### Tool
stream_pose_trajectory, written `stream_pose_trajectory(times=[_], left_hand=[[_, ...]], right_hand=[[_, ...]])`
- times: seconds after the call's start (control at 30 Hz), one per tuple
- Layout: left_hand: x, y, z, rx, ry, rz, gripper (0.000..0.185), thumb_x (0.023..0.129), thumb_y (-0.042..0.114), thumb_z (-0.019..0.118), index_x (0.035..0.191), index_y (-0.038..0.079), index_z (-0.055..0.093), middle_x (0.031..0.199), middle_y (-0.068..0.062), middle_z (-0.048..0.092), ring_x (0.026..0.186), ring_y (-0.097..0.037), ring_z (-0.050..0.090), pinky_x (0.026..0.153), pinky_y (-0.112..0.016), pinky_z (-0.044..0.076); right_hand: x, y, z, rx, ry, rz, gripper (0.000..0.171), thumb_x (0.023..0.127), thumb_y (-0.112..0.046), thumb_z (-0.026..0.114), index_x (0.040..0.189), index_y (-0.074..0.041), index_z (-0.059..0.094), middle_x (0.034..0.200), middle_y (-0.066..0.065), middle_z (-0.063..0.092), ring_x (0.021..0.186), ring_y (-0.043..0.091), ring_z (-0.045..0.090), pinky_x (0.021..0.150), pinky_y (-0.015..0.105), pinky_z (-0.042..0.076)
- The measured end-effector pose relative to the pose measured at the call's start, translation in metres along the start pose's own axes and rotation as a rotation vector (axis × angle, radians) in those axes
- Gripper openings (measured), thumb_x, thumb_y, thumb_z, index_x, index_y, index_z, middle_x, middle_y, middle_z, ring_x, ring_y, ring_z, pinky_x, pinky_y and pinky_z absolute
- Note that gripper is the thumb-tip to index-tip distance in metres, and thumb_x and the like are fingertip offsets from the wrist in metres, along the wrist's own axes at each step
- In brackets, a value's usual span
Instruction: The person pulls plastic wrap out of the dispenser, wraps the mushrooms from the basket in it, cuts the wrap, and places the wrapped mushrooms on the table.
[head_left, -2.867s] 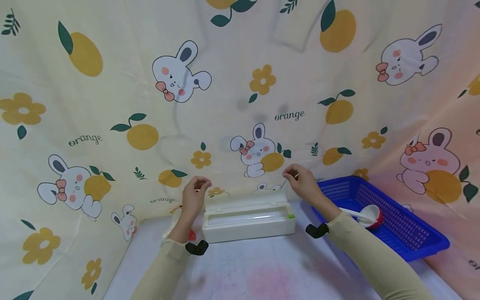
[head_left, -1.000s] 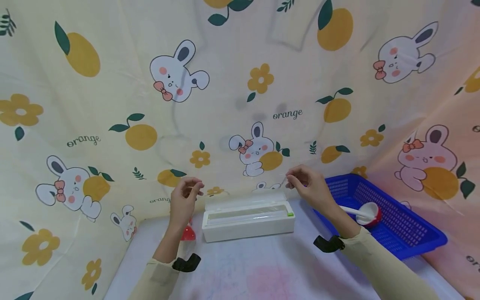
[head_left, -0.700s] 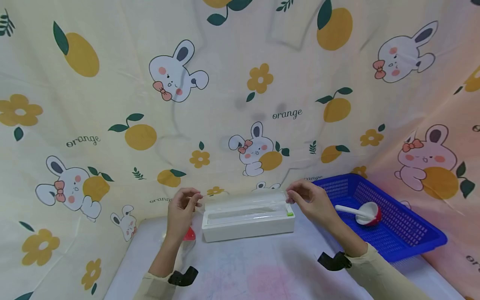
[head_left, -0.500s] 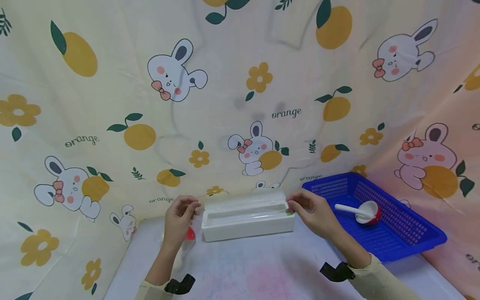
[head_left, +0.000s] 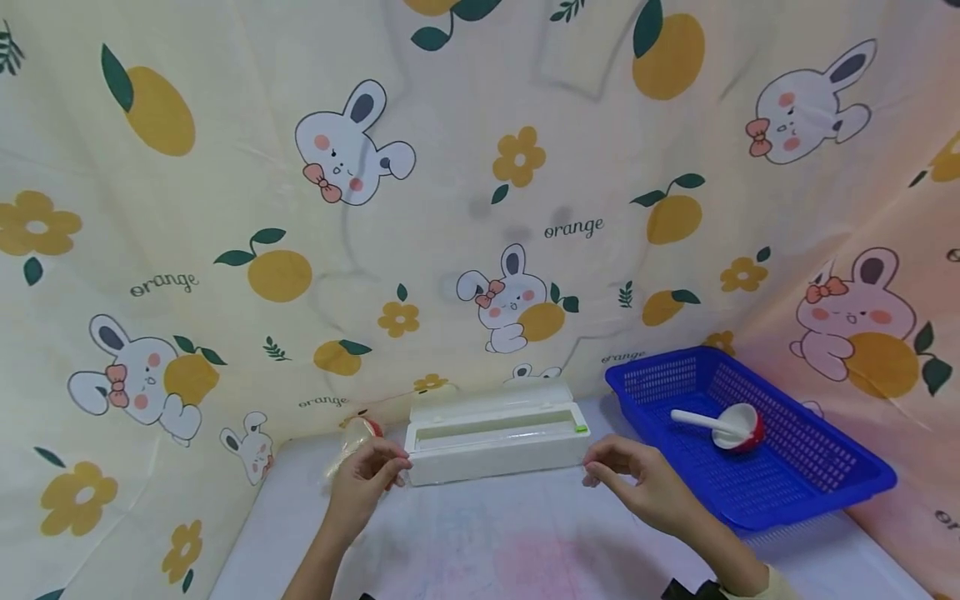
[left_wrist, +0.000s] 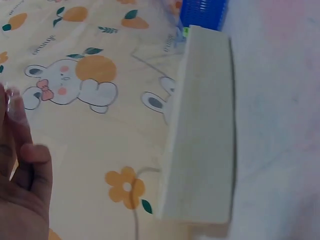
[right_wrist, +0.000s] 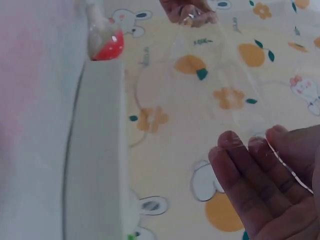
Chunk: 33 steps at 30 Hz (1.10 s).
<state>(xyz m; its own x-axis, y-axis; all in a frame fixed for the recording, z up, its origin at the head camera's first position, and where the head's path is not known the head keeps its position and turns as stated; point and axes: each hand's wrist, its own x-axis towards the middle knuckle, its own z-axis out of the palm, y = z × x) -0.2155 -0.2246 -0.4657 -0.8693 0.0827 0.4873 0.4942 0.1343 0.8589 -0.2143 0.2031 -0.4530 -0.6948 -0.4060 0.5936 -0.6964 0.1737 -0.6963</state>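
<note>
A sheet of clear cling film (right_wrist: pixel 220 65) stretches between my two hands in the right wrist view. My left hand (head_left: pixel 367 479) pinches one edge of it beside the left front corner of a long white cling film dispenser (head_left: pixel 498 457). My right hand (head_left: pixel 637 483) pinches the other edge, close to the dispenser's right front corner. The dispenser's lid (head_left: pixel 491 400) is tilted back, and a green slider (head_left: pixel 581 428) sits at the right end of its front rim. In the left wrist view, the left fingertips (left_wrist: pixel 15 107) hold a glossy bit of film.
Behind my left hand lies a white-and-red thing (head_left: pixel 362 428), partly covered by clear plastic. At the right, a blue mesh basket (head_left: pixel 825 446) holds a red-and-white bowl-shaped piece (head_left: pixel 742 425) with a white handle. A printed cloth (head_left: pixel 450 208) hangs behind the table (head_left: pixel 487 542).
Both hands have come down and toward me, from above the open dispenser to its front corners, with the film between them. The white-and-red thing at the left has come more into view.
</note>
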Motion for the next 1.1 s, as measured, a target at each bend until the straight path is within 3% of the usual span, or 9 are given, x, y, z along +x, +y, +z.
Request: stream_pose_trajectory(times=[0.23, 0.47, 0.57, 0.67, 0.9, 1.0, 1.1], left_hand=[[-0.02, -0.012, -0.006, 0.005, -0.19, -0.13, 0.009, 0.103, 0.007, 0.07, 0.108, 0.0, 0.069, 0.095, 0.002, 0.074, 0.076, -0.012, 0.068, 0.07, -0.027, 0.059], [-0.04, -0.03, -0.008, -0.041, -0.452, -0.165, 0.01, 0.106, 0.007, 0.067, 0.111, -0.001, 0.068, 0.098, -0.007, 0.075, 0.082, -0.011, 0.071, 0.077, -0.027, 0.061], [-0.047, -0.037, -0.006, -0.042, -0.533, -0.165, 0.008, 0.106, 0.007, 0.066, 0.11, 0.0, 0.069, 0.098, -0.014, 0.074, 0.085, -0.01, 0.071, 0.08, -0.029, 0.061], [-0.053, -0.042, -0.004, 0.024, -0.596, -0.188, 0.007, 0.104, 0.01, 0.069, 0.107, 0.004, 0.071, 0.096, -0.013, 0.075, 0.087, -0.006, 0.069, 0.082, -0.027, 0.058], [-0.062, -0.049, 0.002, 0.145, -0.737, -0.412, 0.006, 0.104, 0.018, 0.072, 0.106, 0.013, 0.075, 0.094, 0.005, 0.071, 0.088, -0.006, 0.061, 0.079, -0.021, 0.051], [-0.066, -0.053, 0.004, 0.215, -0.761, -0.412, 0.002, 0.102, 0.016, 0.074, 0.103, 0.017, 0.076, 0.097, 0.008, 0.067, 0.095, -0.005, 0.056, 0.083, -0.022, 0.05], [-0.068, -0.057, 0.005, 0.279, -0.781, -0.357, 0.005, 0.099, 0.014, 0.076, 0.099, 0.019, 0.076, 0.098, 0.012, 0.064, 0.101, -0.002, 0.05, 0.088, -0.023, 0.048]], right_hand=[[-0.026, 0.017, 0.005, -0.011, -0.09, -0.024, 0.023, 0.102, 0.003, 0.069, 0.108, -0.019, 0.07, 0.094, 0.003, 0.075, 0.084, 0.017, 0.075, 0.083, 0.029, 0.062], [-0.049, 0.032, 0.007, -0.02, -0.148, -0.014, 0.026, 0.101, 0.004, 0.07, 0.108, -0.021, 0.069, 0.095, 0.001, 0.074, 0.088, 0.015, 0.074, 0.085, 0.028, 0.061], [-0.057, 0.037, 0.008, -0.019, -0.158, 0.001, 0.024, 0.1, 0.004, 0.07, 0.107, -0.019, 0.07, 0.095, 0.002, 0.074, 0.09, 0.014, 0.074, 0.085, 0.029, 0.061], [-0.065, 0.044, 0.01, -0.021, -0.171, 0.013, 0.02, 0.1, 0.004, 0.07, 0.106, -0.016, 0.07, 0.096, 0.003, 0.074, 0.093, 0.011, 0.074, 0.086, 0.029, 0.061], [-0.081, 0.067, 0.014, -0.048, -0.264, -0.084, 0.018, 0.099, 0.001, 0.073, 0.107, -0.015, 0.069, 0.101, 0.002, 0.075, 0.101, 0.013, 0.073, 0.092, 0.026, 0.057], [-0.085, 0.072, 0.016, -0.065, -0.321, -0.094, 0.02, 0.096, -0.001, 0.078, 0.105, -0.017, 0.07, 0.101, -0.002, 0.074, 0.1, 0.012, 0.071, 0.092, 0.025, 0.054], [-0.087, 0.072, 0.017, -0.108, -0.385, 0.008, 0.014, 0.096, -0.01, 0.08, 0.1, -0.022, 0.072, 0.1, -0.01, 0.07, 0.098, 0.008, 0.064, 0.086, 0.027, 0.048]])
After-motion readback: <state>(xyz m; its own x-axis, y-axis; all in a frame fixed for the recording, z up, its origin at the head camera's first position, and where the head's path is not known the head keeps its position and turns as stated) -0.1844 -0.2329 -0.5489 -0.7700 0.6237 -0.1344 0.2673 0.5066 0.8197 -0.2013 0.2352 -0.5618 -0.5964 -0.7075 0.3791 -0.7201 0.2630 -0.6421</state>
